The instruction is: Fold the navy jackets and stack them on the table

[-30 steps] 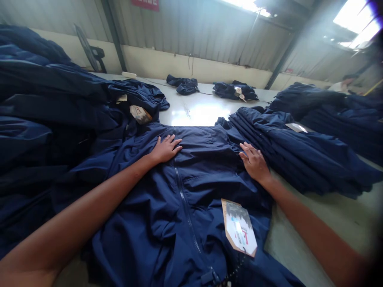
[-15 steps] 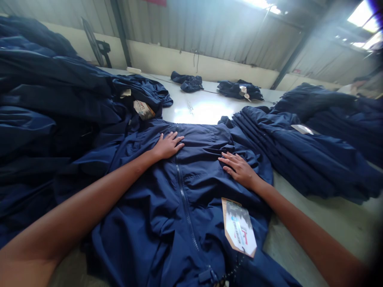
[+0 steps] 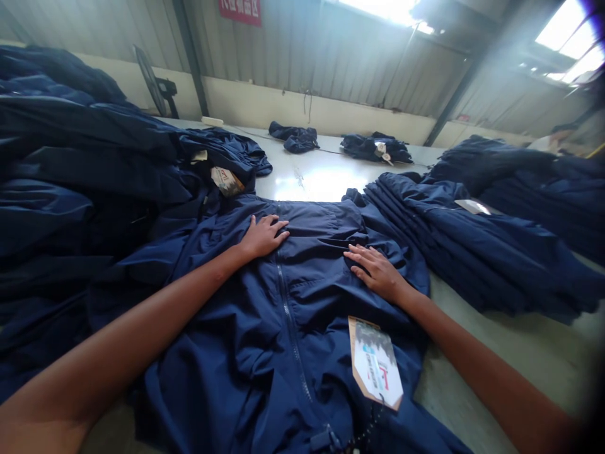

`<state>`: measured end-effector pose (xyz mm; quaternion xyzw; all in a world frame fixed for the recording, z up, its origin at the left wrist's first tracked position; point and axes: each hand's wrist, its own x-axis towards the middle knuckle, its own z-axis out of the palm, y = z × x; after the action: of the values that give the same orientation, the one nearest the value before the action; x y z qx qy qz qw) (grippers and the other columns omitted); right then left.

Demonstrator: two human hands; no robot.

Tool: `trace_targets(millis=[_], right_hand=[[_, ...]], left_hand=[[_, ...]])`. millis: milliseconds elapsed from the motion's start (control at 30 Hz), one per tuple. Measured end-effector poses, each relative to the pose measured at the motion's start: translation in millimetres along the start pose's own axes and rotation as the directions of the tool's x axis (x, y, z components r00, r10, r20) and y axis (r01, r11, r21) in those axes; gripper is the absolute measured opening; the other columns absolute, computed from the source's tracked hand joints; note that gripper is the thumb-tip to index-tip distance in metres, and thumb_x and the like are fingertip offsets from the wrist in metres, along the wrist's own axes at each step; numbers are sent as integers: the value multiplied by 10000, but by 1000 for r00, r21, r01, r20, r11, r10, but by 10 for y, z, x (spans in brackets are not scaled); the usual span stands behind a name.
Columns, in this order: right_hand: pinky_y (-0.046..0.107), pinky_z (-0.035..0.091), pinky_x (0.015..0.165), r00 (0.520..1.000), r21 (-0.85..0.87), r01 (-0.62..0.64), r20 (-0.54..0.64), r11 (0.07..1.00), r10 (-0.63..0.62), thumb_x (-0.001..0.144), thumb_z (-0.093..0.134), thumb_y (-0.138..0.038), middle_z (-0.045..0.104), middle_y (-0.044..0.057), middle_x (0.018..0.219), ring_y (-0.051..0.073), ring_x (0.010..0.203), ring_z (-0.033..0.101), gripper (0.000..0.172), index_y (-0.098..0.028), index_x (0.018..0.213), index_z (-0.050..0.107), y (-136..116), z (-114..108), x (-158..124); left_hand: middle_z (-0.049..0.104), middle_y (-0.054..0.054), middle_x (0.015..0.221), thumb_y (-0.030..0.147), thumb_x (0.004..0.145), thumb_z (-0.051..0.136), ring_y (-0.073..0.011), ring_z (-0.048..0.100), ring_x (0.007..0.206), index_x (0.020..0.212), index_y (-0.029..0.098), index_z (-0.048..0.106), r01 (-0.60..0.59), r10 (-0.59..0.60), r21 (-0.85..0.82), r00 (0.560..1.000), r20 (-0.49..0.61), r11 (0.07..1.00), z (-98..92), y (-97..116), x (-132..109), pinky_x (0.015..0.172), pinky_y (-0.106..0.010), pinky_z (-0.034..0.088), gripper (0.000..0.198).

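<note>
A navy zip-front jacket (image 3: 293, 328) lies spread in front of me on a pale table (image 3: 515, 353). My left hand (image 3: 262, 236) rests flat on it, fingers spread, just left of the zipper (image 3: 288, 321). My right hand (image 3: 375, 270) lies flat on the jacket's right chest, fingers stretched out. A printed cardboard hang tag (image 3: 375, 362) lies on the jacket below my right wrist.
A tall heap of navy jackets (image 3: 70, 183) fills the left side, with a tag (image 3: 227, 181) showing. A neat stack of folded jackets (image 3: 472, 239) sits on the right, another pile (image 3: 534, 176) behind it. Two small bundles (image 3: 295, 137) (image 3: 373, 148) lie far back. A person's head shows at far right.
My right hand slid left from the jacket's right edge onto its chest, folding the fabric inward. My left hand stayed put.
</note>
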<state>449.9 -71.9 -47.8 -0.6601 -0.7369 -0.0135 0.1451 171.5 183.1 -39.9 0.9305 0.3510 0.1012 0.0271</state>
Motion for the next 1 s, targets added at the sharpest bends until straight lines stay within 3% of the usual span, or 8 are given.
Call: trace_targets(millis=[133, 233, 333, 533, 600, 767, 867, 1000], right_hand=[[542, 318, 1256, 1000, -11, -3, -7, 1000, 3, 1078, 415, -381, 497, 84, 1617, 259, 1523, 418, 459, -271, 1493, 578, -5, 10, 1], [549, 317, 1254, 1000, -10, -8, -14, 1000, 7, 1078, 417, -380, 499, 80, 1616, 259, 1523, 419, 455, -282, 1492, 579, 0, 15, 3], [542, 312, 1258, 1000, -8, -5, -12, 1000, 5, 1077, 422, -384, 501, 79, 1614, 254, 1524, 418, 451, -276, 1483, 586, 14, 16, 3], [550, 322, 1255, 1000, -21, 1, -26, 1000, -1, 1070, 451, -378, 497, 88, 1615, 266, 1529, 409, 450, -259, 1480, 592, 46, 14, -14], [562, 310, 1261, 997, -36, 41, -66, 998, -44, 1058, 480, -351, 486, 79, 1623, 276, 1545, 380, 438, -259, 1466, 610, 42, -7, -25], [542, 322, 1271, 980, -33, 172, -92, 985, -174, 1047, 497, -292, 601, 29, 1526, 251, 1459, 511, 355, -304, 1319, 724, -5, -81, -47], [537, 360, 1249, 986, -4, 151, -65, 989, -150, 1054, 477, -289, 664, 39, 1453, 246, 1400, 575, 360, -292, 1313, 727, 3, -85, -47], [547, 351, 1249, 995, 67, 98, -31, 993, -96, 1056, 474, -317, 655, 45, 1464, 251, 1415, 561, 376, -285, 1356, 698, 113, -65, -48]], left_hand=[[593, -141, 1435, 569, 1045, 407, -337, 522, 1353, 1502, 228, 568, 55, -44, 70, 988, -145, 996, -63, 90, -88, 1245, -569, 266, 593], [621, -112, 1414, 558, 1047, 391, -305, 561, 1301, 1476, 223, 600, 43, -36, 56, 992, -118, 997, -69, 110, -120, 1143, -408, 422, 583], [603, -102, 1473, 526, 1065, 350, -287, 537, 1355, 1495, 205, 585, 19, -16, 44, 997, -80, 999, -62, 77, -110, 1163, -365, 403, 585], [322, -128, 1712, 578, 1040, 435, -378, 293, 1569, 1656, 285, 324, -46, 38, 24, 966, 257, 999, -323, 30, -106, 1238, -698, 165, 691], [260, -126, 1736, 599, 1002, 524, -441, 271, 1567, 1658, 339, 309, -21, 3, 54, 950, 312, 998, -470, 57, -136, 1192, -766, 185, 738], [645, -175, 1432, 685, 904, 630, -434, 649, 1243, 1579, 312, 485, 48, -100, 157, 934, 344, 986, -667, 99, -208, 1025, -533, 519, 785], [728, -172, 1303, 744, 911, 566, -406, 688, 1181, 1516, 268, 572, 19, -85, 164, 910, 406, 986, -641, 58, -198, 990, -472, 537, 769], [661, -176, 1431, 727, 1018, 321, -354, 648, 1290, 1636, 240, 389, -23, -17, 88, 903, 429, 996, -527, -30, -130, 1073, -435, 488, 790]])
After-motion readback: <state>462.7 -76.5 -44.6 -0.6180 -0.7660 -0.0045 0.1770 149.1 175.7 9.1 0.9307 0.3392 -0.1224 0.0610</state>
